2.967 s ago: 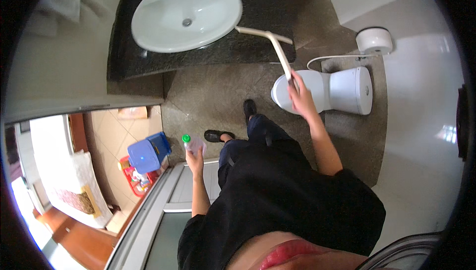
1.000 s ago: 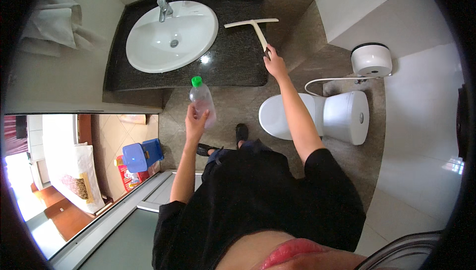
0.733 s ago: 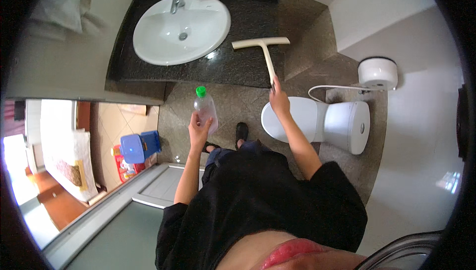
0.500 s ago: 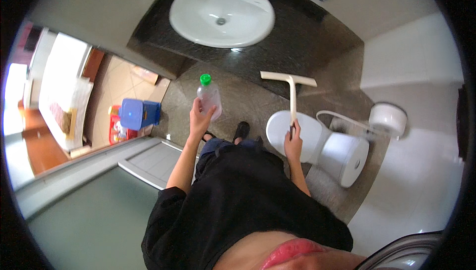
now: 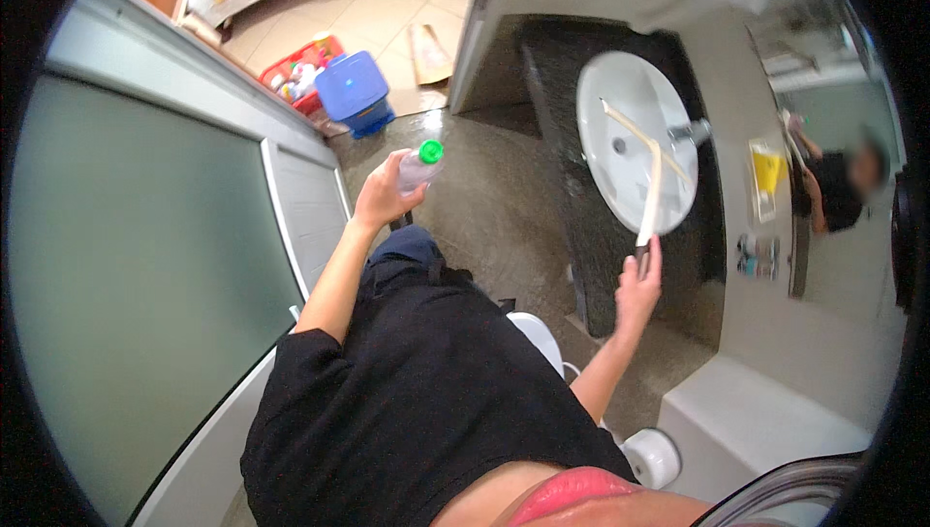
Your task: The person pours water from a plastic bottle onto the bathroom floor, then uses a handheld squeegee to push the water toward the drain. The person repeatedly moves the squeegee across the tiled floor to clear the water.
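Note:
My left hand (image 5: 387, 190) is wrapped round a clear plastic bottle (image 5: 415, 176) with a green cap, held over the floor near the doorway. In my right hand (image 5: 639, 293) is the handle of a cream-coloured squeegee (image 5: 654, 183). Its head and blade appear over the white oval washbasin (image 5: 608, 200) on the right; whether it touches the basin cannot be told. The basin sits in a dark stone counter (image 5: 554, 120).
A blue lidded bin (image 5: 353, 89) and a red basket (image 5: 334, 46) with bottles stand by the doorway. The frosted glass door (image 5: 165, 227) is at left. A mirror (image 5: 838, 159) hangs at right. Behind my right arm are the toilet (image 5: 538, 335) and a paper holder (image 5: 653, 457).
My body has turned left toward the doorway. The squeegee has swung from above the toilet to over the basin. The bottle stays in my left hand, its cap now tipped toward the camera.

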Demonstrator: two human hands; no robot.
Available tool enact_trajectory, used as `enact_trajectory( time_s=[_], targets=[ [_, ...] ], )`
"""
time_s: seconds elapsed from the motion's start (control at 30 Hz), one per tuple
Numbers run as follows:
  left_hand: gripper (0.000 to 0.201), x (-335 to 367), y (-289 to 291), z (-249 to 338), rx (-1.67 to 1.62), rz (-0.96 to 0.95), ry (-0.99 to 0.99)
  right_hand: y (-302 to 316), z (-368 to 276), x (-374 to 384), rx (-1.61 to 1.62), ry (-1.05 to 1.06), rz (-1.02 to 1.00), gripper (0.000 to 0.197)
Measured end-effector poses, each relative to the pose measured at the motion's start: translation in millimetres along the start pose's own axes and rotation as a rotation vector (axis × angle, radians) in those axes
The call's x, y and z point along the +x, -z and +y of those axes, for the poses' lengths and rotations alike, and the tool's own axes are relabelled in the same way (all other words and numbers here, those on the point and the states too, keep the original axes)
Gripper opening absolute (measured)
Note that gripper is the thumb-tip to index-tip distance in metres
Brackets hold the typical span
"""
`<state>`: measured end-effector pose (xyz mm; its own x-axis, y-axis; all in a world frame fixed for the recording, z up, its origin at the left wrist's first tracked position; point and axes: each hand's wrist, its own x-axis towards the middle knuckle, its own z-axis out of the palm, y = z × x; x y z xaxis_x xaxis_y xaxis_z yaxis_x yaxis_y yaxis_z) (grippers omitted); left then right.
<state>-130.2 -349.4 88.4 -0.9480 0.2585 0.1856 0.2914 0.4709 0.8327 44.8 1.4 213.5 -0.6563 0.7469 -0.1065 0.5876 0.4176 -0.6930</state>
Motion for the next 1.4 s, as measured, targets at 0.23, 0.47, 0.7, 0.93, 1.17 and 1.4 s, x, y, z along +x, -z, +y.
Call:
enact_trajectory(
  time_s=[0.23, 0.47, 0.7, 0.93, 1.17, 1.4],
  targets=[
    [0.050, -2, 13, -96, -0.070, 0.252, 0.352, -20, -112, 40, 0.137, -0.113, -0.448, 0.055],
    [0.049, 46, 39, -145, -0.050, 0.532, 0.656, -105, -163, 48, 0.164, -0.314, -0.706, 0.055],
    [0.049, 118, 63, -215, -0.037, 0.743, 0.789, -246, -123, 125, 0.052, -0.554, -0.831, 0.054],
    [0.050, 174, 110, -308, -0.053, 0.836, 0.710, -387, -30, 199, -0.340, -0.487, -0.997, 0.052],
    [0.051, 271, 128, -417, -0.233, 1.112, 0.628, -432, 69, 197, -0.469, -0.579, -0.840, 0.054],
    [0.051, 259, 156, -547, -0.124, 1.268, 0.741, -447, 59, 187, -0.361, -0.832, -0.822, 0.054]
  ],
)
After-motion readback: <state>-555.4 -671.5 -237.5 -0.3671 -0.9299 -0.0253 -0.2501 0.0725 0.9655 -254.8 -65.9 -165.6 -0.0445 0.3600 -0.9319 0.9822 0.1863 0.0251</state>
